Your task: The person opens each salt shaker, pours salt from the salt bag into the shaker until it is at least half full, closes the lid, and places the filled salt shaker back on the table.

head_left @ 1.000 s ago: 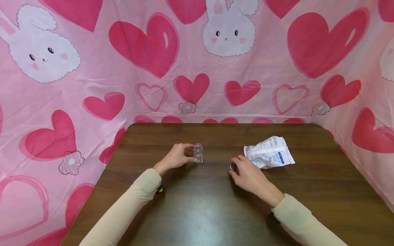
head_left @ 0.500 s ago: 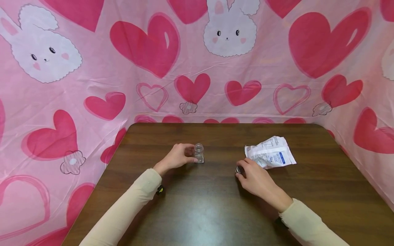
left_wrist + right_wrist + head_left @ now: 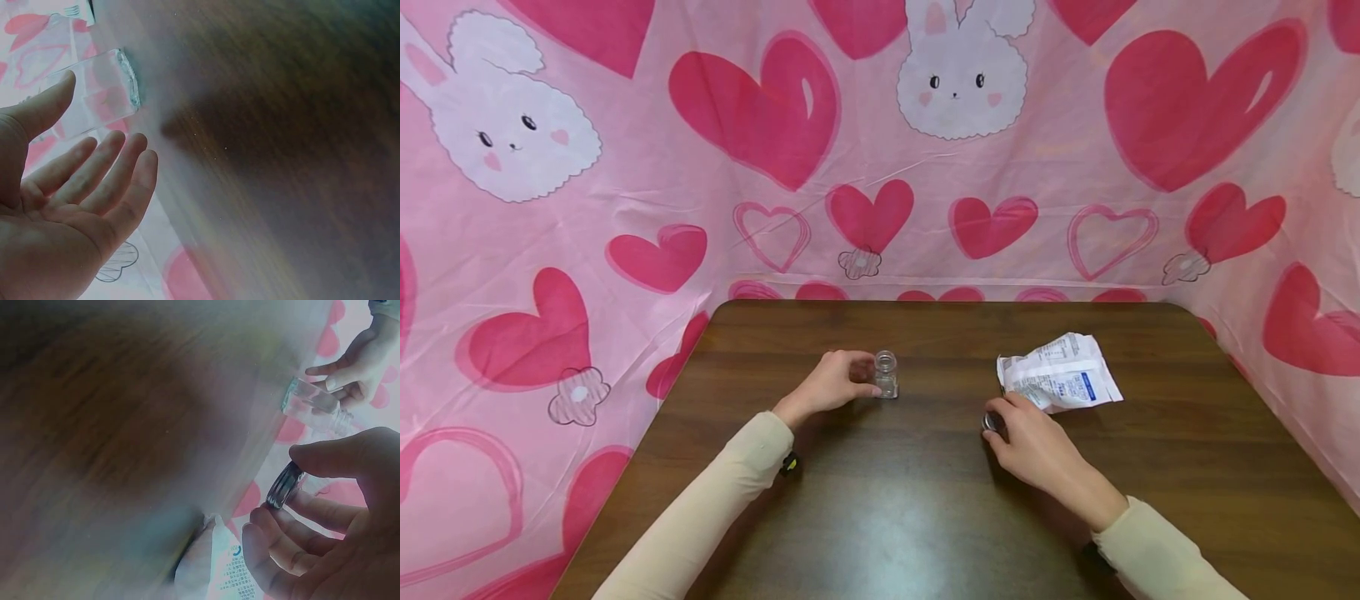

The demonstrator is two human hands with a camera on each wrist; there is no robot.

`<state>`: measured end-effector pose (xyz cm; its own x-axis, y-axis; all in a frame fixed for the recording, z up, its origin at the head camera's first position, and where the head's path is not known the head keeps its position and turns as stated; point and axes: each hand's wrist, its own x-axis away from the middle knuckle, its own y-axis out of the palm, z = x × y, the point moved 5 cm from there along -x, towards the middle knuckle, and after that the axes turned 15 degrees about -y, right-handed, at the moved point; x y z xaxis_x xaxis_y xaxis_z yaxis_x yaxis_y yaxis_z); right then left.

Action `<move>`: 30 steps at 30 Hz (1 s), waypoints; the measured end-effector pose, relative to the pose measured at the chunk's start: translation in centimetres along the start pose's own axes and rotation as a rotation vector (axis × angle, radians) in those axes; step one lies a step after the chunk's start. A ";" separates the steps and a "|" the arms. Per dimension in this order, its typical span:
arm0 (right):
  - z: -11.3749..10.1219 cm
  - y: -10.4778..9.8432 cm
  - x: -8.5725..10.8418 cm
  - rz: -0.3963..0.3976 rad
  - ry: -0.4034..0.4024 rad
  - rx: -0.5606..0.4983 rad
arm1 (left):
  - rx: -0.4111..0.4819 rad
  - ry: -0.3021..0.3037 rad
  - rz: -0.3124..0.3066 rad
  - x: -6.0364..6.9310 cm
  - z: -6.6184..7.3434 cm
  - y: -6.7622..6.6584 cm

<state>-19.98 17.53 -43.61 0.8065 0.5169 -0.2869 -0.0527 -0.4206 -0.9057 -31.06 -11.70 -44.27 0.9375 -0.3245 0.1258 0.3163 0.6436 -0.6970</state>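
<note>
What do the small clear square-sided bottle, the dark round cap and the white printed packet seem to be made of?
Clear square-sided bottle: probably smooth glass; transparent, with a thick, greenish base edge.
Dark round cap: glossy metal or plastic; bright streaks fit both.
White printed packet: likely thin film or paper, judging by its creases; finish unclear.

Curtained nook, pink heart-print cloth on three sides, brown table

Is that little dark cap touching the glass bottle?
Apart. The head view shows a stretch of table between the glass bottle and the dark cap in the right hand.
</note>
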 end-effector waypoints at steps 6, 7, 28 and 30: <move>-0.2 -0.3 0.4 0.017 -0.011 0.016 | 0.004 -0.002 -0.007 0.2 0.0 -0.1; -0.2 -0.4 0.4 0.024 -0.014 0.020 | 0.004 -0.003 -0.009 0.2 -0.1 -0.1; 0.4 -0.8 2.2 0.016 0.030 0.040 | -0.009 0.011 0.000 0.2 -0.2 0.0; 0.6 -0.9 2.5 0.022 0.030 0.047 | -0.007 0.014 0.000 0.2 -0.2 -0.1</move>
<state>-18.31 19.63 -43.73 0.8223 0.4851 -0.2976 -0.0972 -0.3955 -0.9133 -30.90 -11.97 -44.36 0.9355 -0.3340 0.1156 0.3148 0.6389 -0.7019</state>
